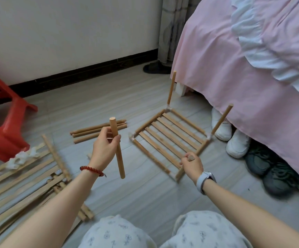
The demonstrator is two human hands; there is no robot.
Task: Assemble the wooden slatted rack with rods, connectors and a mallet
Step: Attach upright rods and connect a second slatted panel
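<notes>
A square slatted shelf frame point(168, 140) lies flat on the floor in the middle. Upright rods stand in its far corner point(171, 88) and right corner point(222, 119). My left hand point(104, 147) holds a loose wooden rod point(116, 149) nearly upright above the floor, left of the frame. My right hand point(191, 164) grips the top of another upright rod at the frame's near corner; only its end shows above my fist. White plastic connectors sit at the frame's corners point(131, 136).
Several spare rods point(98, 130) lie behind my left hand. Loose slats and notched rails point(25, 181) with white connectors point(22, 157) are piled at the left. A red plastic stool point(5, 126) stands far left. A pink-covered bed point(243, 83) and shoes point(238, 144) border the right.
</notes>
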